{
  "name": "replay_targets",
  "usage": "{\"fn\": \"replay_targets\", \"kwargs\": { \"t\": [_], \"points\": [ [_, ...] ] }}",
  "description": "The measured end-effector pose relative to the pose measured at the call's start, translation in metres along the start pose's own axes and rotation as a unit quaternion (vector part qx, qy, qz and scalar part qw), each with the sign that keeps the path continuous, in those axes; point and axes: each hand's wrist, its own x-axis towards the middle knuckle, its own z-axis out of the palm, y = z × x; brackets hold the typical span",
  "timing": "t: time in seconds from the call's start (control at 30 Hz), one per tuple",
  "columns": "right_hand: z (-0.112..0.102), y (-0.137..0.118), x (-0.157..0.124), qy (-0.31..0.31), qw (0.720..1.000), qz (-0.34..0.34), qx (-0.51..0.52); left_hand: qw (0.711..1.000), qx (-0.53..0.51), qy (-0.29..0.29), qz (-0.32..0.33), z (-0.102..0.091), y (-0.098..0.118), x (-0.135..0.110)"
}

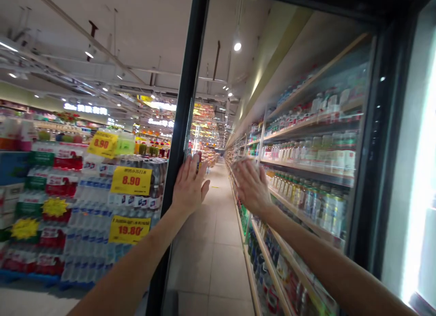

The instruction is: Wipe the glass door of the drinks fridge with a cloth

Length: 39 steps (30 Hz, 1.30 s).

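Observation:
A glass door in a black frame stands in front of me, with an aisle and shelves showing in its pane. My left hand is laid flat by the left upright of the frame, fingers stretched out and holding nothing. Farther right, my right hand is up against the pane and slightly blurred. A pale cloth seems to lie under its fingers; only a small edge of it shows past the fingertips. Both forearms reach up from the lower corners.
Stacked packs of bottled drinks stand left of the door, with yellow price signs on them. Shelves of bottles run along the right side of the pane. A bright light strip glows at the far right.

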Motion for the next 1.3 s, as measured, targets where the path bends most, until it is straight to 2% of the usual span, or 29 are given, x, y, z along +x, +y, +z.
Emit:
{"fn": "replay_targets", "kwargs": {
  "t": [0.07,0.1,0.13,0.17,0.2,0.27,0.3,0.33,0.37,0.4,0.47,0.5,0.53,0.57,0.67,0.7,0.73,0.77,0.87,0.9,0.93,1.03,1.07,1.13,1.2,1.27,1.3],
  "points": [
    [0.002,-0.017,-0.015,-0.034,0.988,-0.150,0.027,1.000,0.006,-0.007,0.016,-0.002,0.002,-0.006],
    [0.002,-0.019,-0.016,-0.036,0.979,-0.196,0.034,1.000,0.008,-0.011,0.027,-0.002,0.004,-0.008],
    [0.002,-0.016,-0.013,-0.026,0.977,-0.207,0.034,0.999,0.009,-0.014,0.038,-0.003,0.005,-0.010],
    [0.000,-0.010,-0.005,-0.008,0.983,-0.179,0.026,0.999,0.010,-0.014,0.046,-0.004,0.006,-0.011],
    [-0.002,-0.002,0.006,0.015,0.992,-0.121,0.014,0.999,0.010,-0.013,0.050,-0.004,0.006,-0.012],
    [-0.005,0.013,0.027,0.059,0.997,0.036,-0.014,0.999,0.008,-0.003,0.048,-0.005,0.006,-0.013],
    [-0.006,0.016,0.033,0.063,0.995,0.074,-0.018,0.999,0.004,0.003,0.047,-0.005,0.006,-0.013],
    [-0.006,0.015,0.034,0.055,0.996,0.074,-0.015,0.999,0.000,0.007,0.049,-0.005,0.005,-0.013],
    [-0.006,0.010,0.030,0.036,0.999,0.032,-0.003,0.999,-0.006,0.010,0.053,-0.006,0.005,-0.013],
    [-0.005,0.003,0.023,0.012,0.999,-0.041,0.014,0.998,-0.012,0.012,0.057,-0.007,0.005,-0.013],
    [-0.002,-0.011,0.006,-0.033,0.977,-0.206,0.054,0.998,-0.022,0.012,0.062,-0.008,0.005,-0.013],
    [-0.001,-0.015,0.002,-0.046,0.964,-0.254,0.065,0.998,-0.026,0.011,0.062,-0.009,0.005,-0.013],
    [-0.001,-0.016,0.002,-0.047,0.960,-0.269,0.066,0.998,-0.029,0.011,0.061,-0.009,0.005,-0.013],
    [-0.001,-0.013,0.006,-0.039,0.966,-0.247,0.058,0.998,-0.032,0.011,0.060,-0.009,0.004,-0.014],
    [-0.005,0.005,0.032,0.025,0.998,-0.060,0.009,0.997,-0.044,0.022,0.060,-0.008,0.002,-0.015],
    [-0.007,0.010,0.040,0.041,0.999,-0.014,-0.002,0.997,-0.051,0.029,0.058,-0.008,0.001,-0.015],
    [-0.008,0.014,0.044,0.046,0.999,-0.004,-0.005,0.996,-0.061,0.036,0.055,-0.008,0.000,-0.016],
    [-0.009,0.017,0.046,0.039,0.999,-0.034,-0.002,0.995,-0.071,0.043,0.051,-0.008,0.000,-0.015],
    [-0.009,0.021,0.047,0.003,0.979,-0.204,0.012,0.994,-0.083,0.063,0.029,-0.006,0.004,-0.007],
    [-0.009,0.023,0.050,0.006,0.978,-0.209,0.006,0.995,-0.077,0.066,0.018,-0.005,0.008,-0.001],
    [-0.009,0.025,0.056,0.020,0.985,-0.172,-0.005,0.995,-0.069,0.069,0.005,-0.003,0.013,0.007],
    [-0.015,0.034,0.085,0.083,0.996,0.017,-0.042,0.996,-0.039,0.079,-0.031,0.003,0.030,0.039],
    [-0.018,0.039,0.093,0.089,0.994,0.039,-0.049,0.996,-0.029,0.081,-0.035,0.005,0.035,0.050],
    [-0.025,0.055,0.102,0.077,0.995,0.024,-0.055,0.996,-0.005,0.078,-0.032,0.007,0.041,0.066],
    [-0.034,0.084,0.096,0.064,0.995,0.041,-0.059,0.997,0.013,0.069,-0.028,0.006,0.044,0.074],
    [-0.042,0.122,0.080,0.091,0.982,0.156,-0.060,0.998,0.019,0.061,-0.029,0.005,0.044,0.075],
    [-0.045,0.141,0.071,0.129,0.960,0.243,-0.057,0.998,0.019,0.059,-0.030,0.004,0.043,0.074]
  ]
}}
